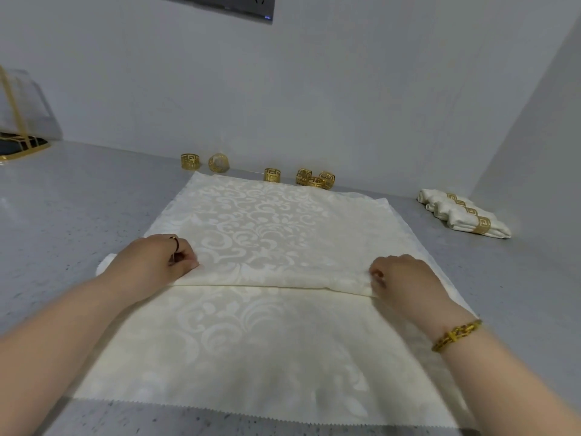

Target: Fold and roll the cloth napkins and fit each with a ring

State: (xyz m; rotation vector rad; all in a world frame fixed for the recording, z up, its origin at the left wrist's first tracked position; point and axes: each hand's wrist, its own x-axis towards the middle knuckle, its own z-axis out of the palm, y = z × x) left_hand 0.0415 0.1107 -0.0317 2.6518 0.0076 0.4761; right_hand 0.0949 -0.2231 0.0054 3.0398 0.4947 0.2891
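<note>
The grey counter (63, 199) bears a cream napkin (251, 341) spread flat, with a fold across its middle. The left hand (154, 259) and right hand (405, 275) each pinch that fold with curled fingers. Rolled napkins (465, 212) lie far right, and loose rings (272, 174) stand behind.

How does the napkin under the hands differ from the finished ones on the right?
The napkin under the hands lies spread with one fold begun; the finished napkins are rolled. It wears no ring; the finished napkins wear gold rings. The left hand and right hand pinch its fold; the finished napkins lie untouched. Both are cream cloth.
</note>
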